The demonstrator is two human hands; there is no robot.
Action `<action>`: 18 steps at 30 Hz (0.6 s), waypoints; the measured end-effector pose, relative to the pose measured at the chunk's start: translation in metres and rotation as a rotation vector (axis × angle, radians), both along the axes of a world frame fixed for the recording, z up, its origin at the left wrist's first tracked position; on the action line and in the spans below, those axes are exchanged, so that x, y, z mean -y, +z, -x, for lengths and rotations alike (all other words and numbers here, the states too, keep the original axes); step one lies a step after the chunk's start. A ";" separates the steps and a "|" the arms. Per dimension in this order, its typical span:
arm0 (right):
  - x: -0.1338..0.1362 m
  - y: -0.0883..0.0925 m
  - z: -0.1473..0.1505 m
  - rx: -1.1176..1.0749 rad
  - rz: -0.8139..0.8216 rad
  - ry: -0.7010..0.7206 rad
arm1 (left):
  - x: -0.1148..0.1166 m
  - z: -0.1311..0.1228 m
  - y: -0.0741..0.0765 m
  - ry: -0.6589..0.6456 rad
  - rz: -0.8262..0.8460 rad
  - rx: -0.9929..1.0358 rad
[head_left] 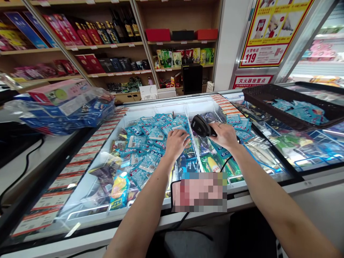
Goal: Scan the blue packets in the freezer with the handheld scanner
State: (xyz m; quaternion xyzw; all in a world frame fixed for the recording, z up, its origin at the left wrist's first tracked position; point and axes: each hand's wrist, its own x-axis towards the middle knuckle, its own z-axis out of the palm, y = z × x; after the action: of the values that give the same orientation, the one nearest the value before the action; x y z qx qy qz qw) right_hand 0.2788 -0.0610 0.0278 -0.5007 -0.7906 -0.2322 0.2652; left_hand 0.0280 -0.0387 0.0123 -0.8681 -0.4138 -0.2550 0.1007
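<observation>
My right hand grips a black handheld barcode scanner by its handle, the scanner's head turned to the left. A dark cable runs down from near that hand. My left hand is over the wire divider side of the pile, its fingers curled and closed; what they hold, if anything, is hidden. Under and beside it lie many small blue packets, heaped in the glass-topped freezer, several with barcodes showing. More blue packets lie to the right of the scanner.
A white wire divider splits the freezer. At the front edge rests a phone-like screen, blurred out. A dark basket with blue packets stands on the right, plastic-wrapped boxes on the left. Stocked shelves line the back.
</observation>
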 end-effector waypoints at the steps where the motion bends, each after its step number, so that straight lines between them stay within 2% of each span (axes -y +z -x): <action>1: 0.000 0.000 0.000 -0.007 -0.002 -0.001 | 0.000 0.000 0.000 0.034 -0.010 0.002; 5: 0.000 0.002 -0.002 -0.030 -0.006 -0.010 | 0.001 0.001 -0.001 0.146 -0.055 0.017; 8: 0.001 0.003 -0.003 -0.041 0.010 -0.032 | 0.001 0.001 -0.001 0.182 -0.084 0.011; 14: 0.000 0.007 -0.008 -0.115 0.017 -0.143 | -0.001 -0.004 -0.001 0.038 -0.086 -0.025; 18: -0.002 0.009 -0.012 -0.215 0.018 -0.271 | -0.002 -0.008 0.000 0.061 -0.078 -0.010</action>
State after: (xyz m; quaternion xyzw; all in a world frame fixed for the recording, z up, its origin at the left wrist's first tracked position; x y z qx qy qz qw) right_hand 0.2905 -0.0593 0.0365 -0.6270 -0.6851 -0.2038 0.3098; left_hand 0.0363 -0.0369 0.0123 -0.8519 -0.4291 -0.2632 0.1441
